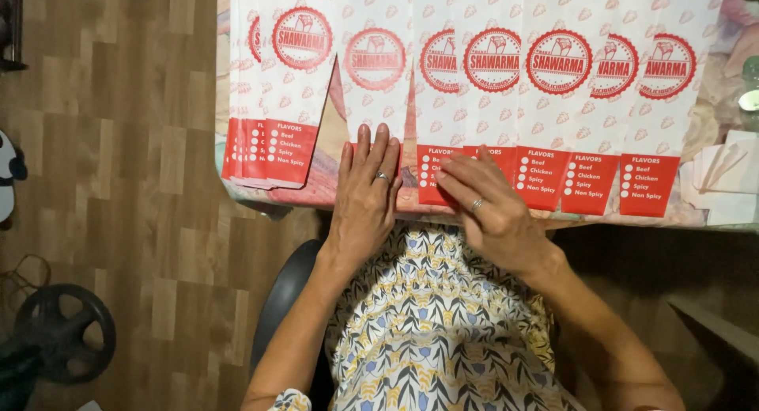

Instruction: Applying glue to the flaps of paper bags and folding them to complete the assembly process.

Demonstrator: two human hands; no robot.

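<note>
Here, left hand (365, 191) flat, open on one paper bag (374, 71); right hand (489, 209) open, fingertips on second bag (439, 102).

Wood-look plank floor (118, 181) in mixed brown tones across the left. Table edge (316, 196) under a patterned pinkish cloth at the far side. Dark rounded chair seat (288, 288) near the middle. Black wheel-shaped object (63, 332) on the floor at near left. Dim, shadowed floor at near right under the table.
</note>
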